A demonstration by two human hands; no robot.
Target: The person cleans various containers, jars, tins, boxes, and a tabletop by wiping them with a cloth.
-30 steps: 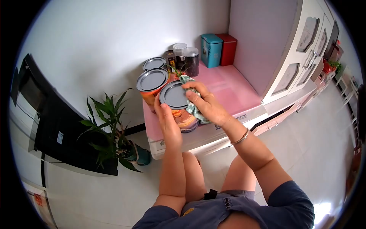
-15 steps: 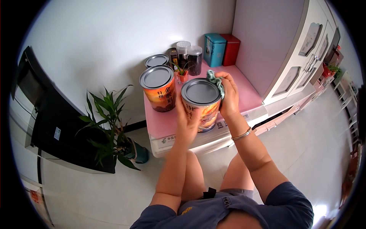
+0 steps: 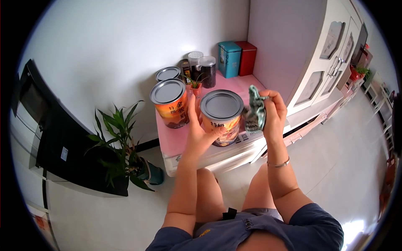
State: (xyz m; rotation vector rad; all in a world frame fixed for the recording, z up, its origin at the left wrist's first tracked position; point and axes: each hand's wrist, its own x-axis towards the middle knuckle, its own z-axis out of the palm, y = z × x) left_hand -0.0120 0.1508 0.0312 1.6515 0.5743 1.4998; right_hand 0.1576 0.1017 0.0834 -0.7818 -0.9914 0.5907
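Note:
A large round can [image 3: 222, 105] with a grey lid and orange printed side stands at the front edge of the pink cabinet top. My left hand [image 3: 197, 131] is cupped loosely at its left side, thumb across the front and fingers stretched upward, with a small gap beside the index finger. Whether the thumb touches the can, I cannot tell. In my right hand [image 3: 274, 113] is a crumpled green and grey cloth [image 3: 256, 109], pinched just right of the can. A matching can [image 3: 169, 104] stands to the left, another grey-lidded can [image 3: 168, 73] behind it.
Behind the cans are a small potted plant [image 3: 195, 88], clear jars [image 3: 207, 72], a teal tin [image 3: 229, 59] and a red tin [image 3: 246, 58]. A white cabinet [image 3: 310, 83] rises at the right. A leafy floor plant [image 3: 121, 142] stands at the left.
My right hand and the cloth have moved right, away from the can's side. My left hand has loosened around the can, its fingers now more stretched out.

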